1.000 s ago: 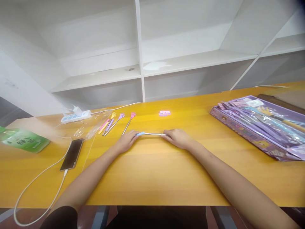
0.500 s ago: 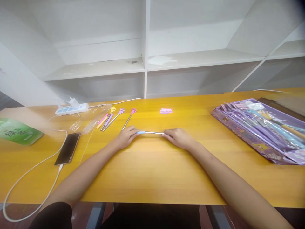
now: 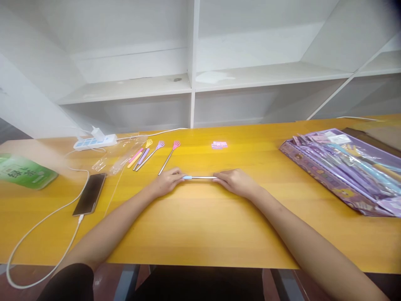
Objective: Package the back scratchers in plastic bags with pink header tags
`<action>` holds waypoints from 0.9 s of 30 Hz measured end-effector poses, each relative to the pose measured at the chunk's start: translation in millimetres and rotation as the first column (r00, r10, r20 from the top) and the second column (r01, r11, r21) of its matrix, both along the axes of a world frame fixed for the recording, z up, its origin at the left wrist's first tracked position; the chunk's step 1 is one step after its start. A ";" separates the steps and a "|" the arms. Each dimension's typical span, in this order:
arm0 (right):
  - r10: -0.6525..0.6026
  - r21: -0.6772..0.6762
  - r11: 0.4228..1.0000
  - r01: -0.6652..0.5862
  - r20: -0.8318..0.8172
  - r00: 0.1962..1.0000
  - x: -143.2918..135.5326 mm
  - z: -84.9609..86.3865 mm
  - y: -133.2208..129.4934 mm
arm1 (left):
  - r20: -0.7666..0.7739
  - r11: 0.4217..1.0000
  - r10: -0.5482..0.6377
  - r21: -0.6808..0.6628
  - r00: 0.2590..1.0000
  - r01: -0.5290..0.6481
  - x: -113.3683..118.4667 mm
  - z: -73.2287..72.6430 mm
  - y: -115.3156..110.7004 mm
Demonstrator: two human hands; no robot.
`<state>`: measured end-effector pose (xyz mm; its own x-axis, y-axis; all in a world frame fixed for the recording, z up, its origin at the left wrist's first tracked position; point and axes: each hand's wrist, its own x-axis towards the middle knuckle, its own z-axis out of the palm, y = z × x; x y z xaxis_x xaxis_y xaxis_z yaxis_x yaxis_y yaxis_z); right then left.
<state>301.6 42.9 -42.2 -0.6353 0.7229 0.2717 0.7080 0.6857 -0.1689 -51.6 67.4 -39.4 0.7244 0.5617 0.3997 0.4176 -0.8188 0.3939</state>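
Observation:
Between both hands a back scratcher is stretched level, its metal rod (image 3: pixel 203 177) showing with a light blue piece (image 3: pixel 187 177) at the left end. My left hand (image 3: pixel 169 180) is closed on the blue end. Closed on the rod's other end is my right hand (image 3: pixel 230 179), which hides that end. Beyond my left hand lie a pink-clawed back scratcher (image 3: pixel 169 158), a purple-clawed one (image 3: pixel 151 156) and a yellow claw (image 3: pixel 148 143). Loose coloured sleeves (image 3: pixel 135 158) in pink, yellow and purple are beside them.
Clear plastic wrappers (image 3: pixel 120 152) and a white power strip (image 3: pixel 95 142) are at back left. A phone (image 3: pixel 90 194) on a white cable and a green package (image 3: pixel 26 172) lie left. Pink cards (image 3: pixel 219 145) sit ahead. A purple box (image 3: pixel 313 173) of bagged back scratchers stands right.
Both hands have come slightly nearer to me with the back scratcher, which is now more level. More of the pink-clawed one's rod shows beyond my left hand.

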 end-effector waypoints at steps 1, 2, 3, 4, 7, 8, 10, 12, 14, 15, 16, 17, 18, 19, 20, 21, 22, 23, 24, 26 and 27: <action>0.003 0.010 1.000 -0.003 0.000 1.000 -2.0 0.0 -0.8 | 0.002 1.000 0.001 -0.004 1.000 -0.001 1.4 0.0 -1.3; 0.007 0.019 1.000 -0.007 0.001 1.000 -4.9 0.2 -1.8 | 0.004 1.000 0.003 -0.008 1.000 -0.003 3.3 -0.2 -3.0; 0.011 0.027 1.000 -0.011 0.002 1.000 -8.7 0.5 -3.2 | 0.002 1.000 0.006 -0.014 1.000 -0.006 5.8 -0.6 -5.3; 0.019 0.030 0.999 -0.019 0.006 1.000 -13.5 0.8 -5.0 | -0.006 1.000 0.007 -0.022 1.000 -0.007 8.7 -1.1 -7.9; 0.049 0.012 0.999 -0.049 0.025 0.998 -31.5 2.3 -11.8 | -0.051 0.999 0.008 -0.051 0.999 -0.011 18.0 -3.4 -17.0; 0.055 0.000 0.998 -0.056 0.031 0.998 -37.6 2.5 -14.2 | -0.067 0.998 0.009 -0.059 0.998 -0.013 20.6 -4.3 -19.8; 0.059 -0.017 0.998 -0.059 0.037 0.998 -47.5 2.1 -18.7 | -0.090 0.998 0.016 -0.067 0.996 -0.022 24.4 -5.9 -24.3; 0.056 -0.021 0.998 -0.055 0.036 0.998 -54.1 0.0 -22.3 | -0.108 0.998 0.023 -0.061 0.994 -0.029 26.2 -7.2 -27.2; 0.048 -0.018 0.999 -0.048 0.034 0.998 -58.2 -3.1 -25.4 | -0.120 0.998 0.029 -0.046 0.992 -0.034 27.1 -7.9 -29.2; 0.043 -0.016 0.999 -0.042 0.032 0.999 -59.6 -4.5 -26.6 | -0.120 0.999 0.029 -0.040 0.992 -0.034 27.4 -8.0 -30.1; 0.039 -0.016 0.999 -0.039 0.032 0.999 -60.9 -5.3 -27.6 | -0.118 0.999 0.027 -0.036 0.993 -0.032 27.9 -7.9 -30.9; 0.036 -0.016 0.999 -0.036 0.033 0.999 -61.8 -5.4 -28.3 | -0.113 0.999 0.027 -0.035 0.993 -0.031 28.4 -7.7 -31.6; 0.033 -0.015 0.999 -0.032 0.033 0.999 -62.3 -4.6 -28.5 | -0.110 0.999 0.023 -0.036 0.994 -0.027 28.9 -7.5 -32.2; 0.032 -0.015 0.999 -0.031 0.030 0.999 -62.0 -2.9 -28.1 | -0.109 0.999 0.023 -0.033 0.994 -0.026 29.4 -7.4 -32.5; 0.036 -0.019 0.999 -0.035 0.025 0.999 -60.9 -0.4 -27.1 | -0.112 0.999 0.029 -0.022 0.993 -0.032 29.9 -7.5 -32.4; 0.045 -0.028 0.999 -0.044 0.017 0.999 -58.5 2.6 -25.5 | -0.121 0.999 0.041 -0.003 0.992 -0.041 30.1 -7.7 -31.9; 0.052 -0.039 0.998 -0.052 0.007 0.999 -55.0 5.8 -23.5 | -0.130 0.998 0.057 0.020 0.990 -0.055 30.0 -8.2 -30.9; 0.054 -0.049 0.997 -0.054 -0.005 0.999 -50.4 8.9 -21.2 | -0.135 0.996 0.078 0.043 0.988 -0.073 29.6 -8.8 -29.5; 0.053 -0.059 0.997 -0.054 -0.016 0.998 -45.1 11.4 -19.0 | -0.135 0.994 0.100 0.060 0.986 -0.093 28.8 -9.2 -27.7; 0.046 -0.071 0.996 -0.048 -0.032 0.998 -34.4 14.1 -15.5 | -0.125 0.991 0.121 0.065 0.985 -0.114 26.6 -9.5 -24.0; 0.045 -0.074 0.996 -0.048 -0.040 0.998 -30.2 13.9 -14.7 | -0.121 0.992 0.118 0.056 0.986 -0.112 25.3 -9.1 -22.5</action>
